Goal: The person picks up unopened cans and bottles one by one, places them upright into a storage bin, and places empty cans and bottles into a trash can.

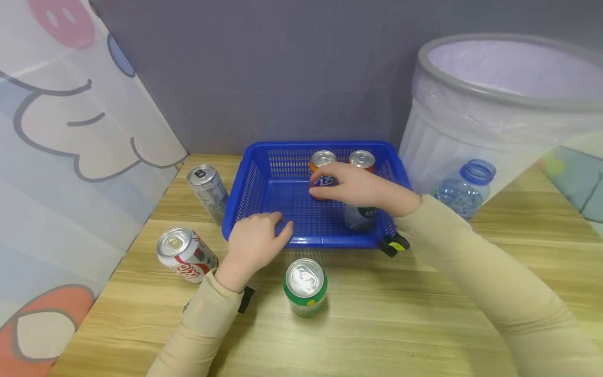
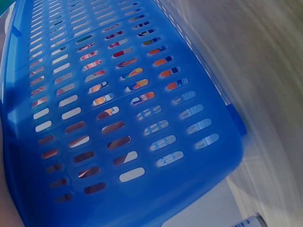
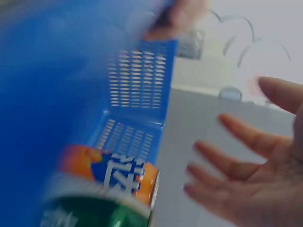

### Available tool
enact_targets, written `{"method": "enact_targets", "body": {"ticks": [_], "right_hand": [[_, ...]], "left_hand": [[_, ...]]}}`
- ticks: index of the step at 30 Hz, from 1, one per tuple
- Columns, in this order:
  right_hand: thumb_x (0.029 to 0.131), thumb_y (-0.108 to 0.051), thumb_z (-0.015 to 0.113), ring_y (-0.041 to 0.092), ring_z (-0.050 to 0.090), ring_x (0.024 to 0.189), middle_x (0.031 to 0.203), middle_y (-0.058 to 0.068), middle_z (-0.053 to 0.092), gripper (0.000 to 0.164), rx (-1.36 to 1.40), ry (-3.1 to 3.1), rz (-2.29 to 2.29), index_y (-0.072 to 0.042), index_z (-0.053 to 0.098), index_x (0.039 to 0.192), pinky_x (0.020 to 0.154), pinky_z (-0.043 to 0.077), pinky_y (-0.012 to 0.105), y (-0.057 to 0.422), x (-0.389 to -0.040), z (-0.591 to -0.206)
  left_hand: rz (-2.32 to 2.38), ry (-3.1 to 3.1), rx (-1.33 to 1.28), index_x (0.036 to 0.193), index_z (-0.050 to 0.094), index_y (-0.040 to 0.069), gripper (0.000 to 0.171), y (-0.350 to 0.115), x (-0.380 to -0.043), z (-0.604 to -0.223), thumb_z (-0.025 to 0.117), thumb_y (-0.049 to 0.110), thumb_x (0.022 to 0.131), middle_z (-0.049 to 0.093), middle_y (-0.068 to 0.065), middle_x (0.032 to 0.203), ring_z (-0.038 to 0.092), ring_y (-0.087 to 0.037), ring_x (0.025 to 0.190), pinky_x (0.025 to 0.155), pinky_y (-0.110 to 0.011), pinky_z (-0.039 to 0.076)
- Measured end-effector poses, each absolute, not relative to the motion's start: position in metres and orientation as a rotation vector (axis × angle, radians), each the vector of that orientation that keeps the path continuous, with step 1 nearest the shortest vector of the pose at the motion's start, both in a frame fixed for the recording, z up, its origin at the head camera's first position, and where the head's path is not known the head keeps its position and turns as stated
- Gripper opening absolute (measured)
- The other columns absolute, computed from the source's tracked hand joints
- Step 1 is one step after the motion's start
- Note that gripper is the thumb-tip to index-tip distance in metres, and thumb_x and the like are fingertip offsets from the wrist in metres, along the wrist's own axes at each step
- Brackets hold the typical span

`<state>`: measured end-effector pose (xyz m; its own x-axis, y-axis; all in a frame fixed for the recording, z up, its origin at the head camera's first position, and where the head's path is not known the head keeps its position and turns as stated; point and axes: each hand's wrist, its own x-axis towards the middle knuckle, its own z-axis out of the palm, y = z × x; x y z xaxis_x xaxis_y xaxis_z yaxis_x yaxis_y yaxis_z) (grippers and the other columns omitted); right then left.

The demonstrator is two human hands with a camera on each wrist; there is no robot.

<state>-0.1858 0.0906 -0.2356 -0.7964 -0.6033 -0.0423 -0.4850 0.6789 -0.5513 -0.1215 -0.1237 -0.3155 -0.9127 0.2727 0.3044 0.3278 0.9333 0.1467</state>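
Observation:
My right hand [image 1: 353, 183] is over the blue basket [image 1: 301, 242], in front of an orange can [image 1: 325, 180]. Its fingers are spread and hold nothing in the right wrist view. A red can [image 1: 367, 159] stands behind it, and a green-and-silver container [image 1: 360, 219] is partly hidden below the wrist. My left hand [image 1: 256, 243] lies at the basket's front left rim, thumb apart; its fingertips are hidden. Through the slotted wall [image 2: 199, 165] in the left wrist view, orange and red patches show. A green can [image 1: 305, 288] stands in front of the basket.
Left of the basket stand a tall silver can [image 1: 209, 193] and a white-and-red cola can [image 1: 186, 254]. A clear plastic bottle [image 1: 464, 191] stands at right, before a large lined bin [image 1: 452, 131]. A grey wall [image 1: 282, 68] rises behind the table.

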Motion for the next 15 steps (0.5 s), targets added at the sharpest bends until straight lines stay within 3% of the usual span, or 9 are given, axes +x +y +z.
{"method": "enact_targets", "body": {"ticks": [5,10,15], "right_hand": [[0.090,-0.021,0.064,0.019,0.061,0.101,0.108,0.004,0.067,0.021,-1.155,2.662,-0.889,-0.009,0.066,0.108,0.089,0.049,0.042,0.110,-0.153,-0.247],[0.088,-0.013,0.066,0.014,0.064,0.096,0.100,-0.001,0.068,0.011,-1.415,2.622,-0.912,-0.011,0.068,0.099,0.084,0.052,0.034,0.127,-0.124,-0.265],[0.085,-0.007,0.067,0.011,0.064,0.093,0.097,-0.004,0.068,0.014,-1.578,2.593,-1.011,-0.014,0.068,0.096,0.082,0.053,0.029,0.142,-0.102,-0.283]], "left_hand": [[-0.286,-2.810,-0.439,0.087,0.070,0.010,0.035,-0.125,-0.121,-0.315,0.050,0.039,0.092,0.069,-0.004,0.073,0.064,-0.025,0.060,0.045,-0.032,0.042],[-0.298,-2.816,-0.438,0.087,0.070,0.010,0.035,-0.125,-0.121,-0.314,0.051,0.040,0.091,0.069,-0.003,0.074,0.063,-0.025,0.060,0.044,-0.031,0.040],[-0.312,-2.822,-0.443,0.088,0.070,0.010,0.035,-0.124,-0.120,-0.314,0.051,0.039,0.091,0.069,-0.004,0.075,0.063,-0.024,0.060,0.043,-0.030,0.040]]}}
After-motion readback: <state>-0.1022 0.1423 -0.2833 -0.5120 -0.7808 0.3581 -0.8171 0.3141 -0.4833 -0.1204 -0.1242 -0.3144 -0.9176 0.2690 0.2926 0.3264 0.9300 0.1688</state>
